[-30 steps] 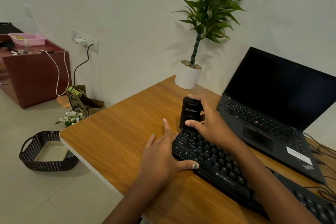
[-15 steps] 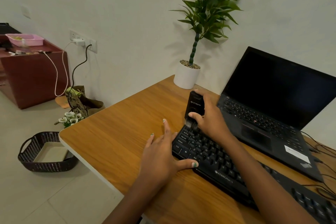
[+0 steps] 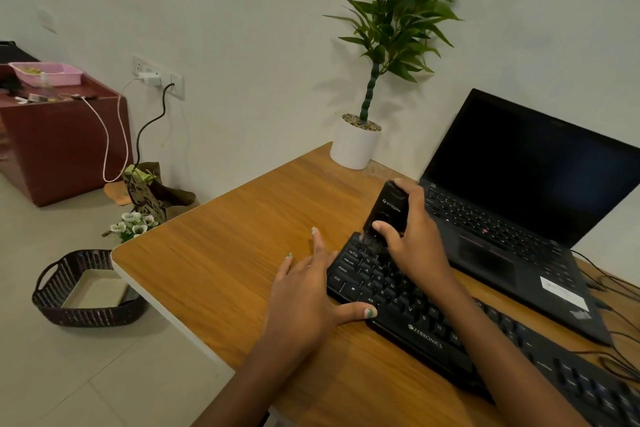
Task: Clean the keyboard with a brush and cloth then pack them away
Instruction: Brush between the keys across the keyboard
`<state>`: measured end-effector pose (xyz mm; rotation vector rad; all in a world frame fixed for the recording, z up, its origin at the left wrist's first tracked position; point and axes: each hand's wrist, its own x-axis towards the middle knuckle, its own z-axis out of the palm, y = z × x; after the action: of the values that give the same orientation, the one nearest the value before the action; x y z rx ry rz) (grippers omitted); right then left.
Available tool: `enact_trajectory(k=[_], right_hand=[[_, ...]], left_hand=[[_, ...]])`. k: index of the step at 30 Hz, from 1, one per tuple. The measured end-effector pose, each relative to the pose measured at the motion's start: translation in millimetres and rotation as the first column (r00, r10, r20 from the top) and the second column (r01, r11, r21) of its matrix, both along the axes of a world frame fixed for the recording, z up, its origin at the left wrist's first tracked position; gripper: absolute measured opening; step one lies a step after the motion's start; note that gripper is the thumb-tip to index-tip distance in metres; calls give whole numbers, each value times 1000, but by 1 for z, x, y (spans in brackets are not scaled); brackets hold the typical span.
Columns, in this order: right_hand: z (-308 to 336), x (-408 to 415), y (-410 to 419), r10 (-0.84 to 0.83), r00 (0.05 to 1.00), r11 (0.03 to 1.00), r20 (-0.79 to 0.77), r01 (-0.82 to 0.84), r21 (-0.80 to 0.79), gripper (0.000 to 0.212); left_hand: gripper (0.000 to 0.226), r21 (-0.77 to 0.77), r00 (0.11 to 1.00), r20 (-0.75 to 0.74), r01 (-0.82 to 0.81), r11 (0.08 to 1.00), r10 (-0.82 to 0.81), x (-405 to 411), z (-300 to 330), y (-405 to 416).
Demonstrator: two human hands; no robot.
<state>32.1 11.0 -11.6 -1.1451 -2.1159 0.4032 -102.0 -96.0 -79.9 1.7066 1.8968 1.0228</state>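
A black keyboard point(image 3: 415, 319) lies slantwise on the wooden desk point(image 3: 225, 253). My right hand point(image 3: 414, 239) grips a black brush point(image 3: 386, 210) upright, its bristles down on the keys at the keyboard's far left corner. My left hand point(image 3: 304, 291) lies flat on the desk beside the keyboard's left end, fingers spread, thumb against the keyboard's front edge. No cloth is visible.
An open black laptop point(image 3: 519, 204) sits behind the keyboard, with cables point(image 3: 609, 288) at its right. A potted plant point(image 3: 356, 142) stands at the desk's back corner. On the floor to the left are a dark woven basket point(image 3: 83, 291) and a brown cabinet point(image 3: 59, 135).
My right hand has shifted the brush slightly back and right along the top-left keys, tilting it. My left hand has stayed in place.
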Motion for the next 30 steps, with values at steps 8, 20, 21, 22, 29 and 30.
enact_trajectory(k=[8,20,21,22,29,30], right_hand=[[11,16,-9,91,994,988,68,-82,-130,63],[16,22,-25,190,977,972,93,-174,-158,63],[14,25,-18,101,990,989,97,-89,-118,64],[12,27,-14,16,995,997,94,-9,-74,64],[11,21,-54,273,961,949,37,-263,-172,65],[13,23,-55,304,952,935,27,-293,-201,64]], left_hand=[[131,-2,1000,9,-4,1000,4,0,1,-1],[127,13,1000,-1,-1,1000,1,0,2,-2],[127,11,1000,-1,-2,1000,2,0,1,-2],[127,11,1000,0,-6,1000,6,0,1,-2],[117,52,999,-32,-13,999,14,0,-2,-1],[117,51,999,-39,-14,999,16,0,-2,-1]])
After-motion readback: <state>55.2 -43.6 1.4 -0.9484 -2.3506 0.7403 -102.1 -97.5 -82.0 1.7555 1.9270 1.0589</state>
